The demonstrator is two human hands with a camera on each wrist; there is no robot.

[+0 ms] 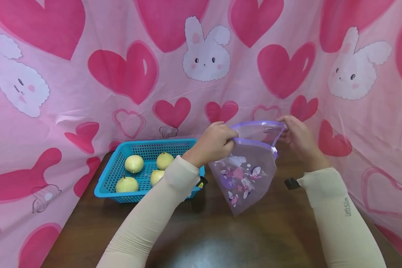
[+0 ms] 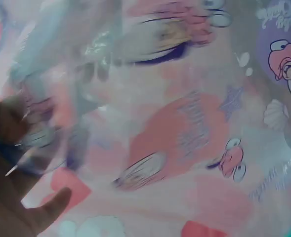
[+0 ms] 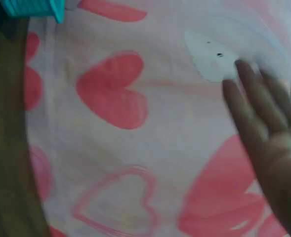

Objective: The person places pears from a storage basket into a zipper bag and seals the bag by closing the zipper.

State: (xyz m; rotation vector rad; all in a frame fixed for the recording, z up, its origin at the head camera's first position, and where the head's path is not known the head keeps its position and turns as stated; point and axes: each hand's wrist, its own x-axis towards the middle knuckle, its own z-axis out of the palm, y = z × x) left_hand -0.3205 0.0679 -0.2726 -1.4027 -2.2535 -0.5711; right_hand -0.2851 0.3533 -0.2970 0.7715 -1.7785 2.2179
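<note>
A translucent zip bag [image 1: 251, 178] with purple edging and cartoon prints hangs over the table, its mouth spread apart. A white slider [image 1: 274, 150] sits at the right end of its zip. My left hand [image 1: 217, 141] grips the bag's left upper edge with curled fingers. At the opposite upper corner, my right hand [image 1: 296, 137] pinches the rim; its other fingers look fairly straight in the right wrist view. Printed film fills most of the left wrist view, with the left thumb [image 2: 56, 207] beside it. Left of the bag, several yellow-green pears [image 1: 134, 163] lie in a blue basket [image 1: 102, 188].
The basket stands on a dark brown wooden table [image 1: 201, 238], partly behind my left forearm. A pink curtain [image 1: 174, 89] with hearts and rabbits hangs behind and along both sides. Dark straps [image 1: 291, 183] show at the wrists.
</note>
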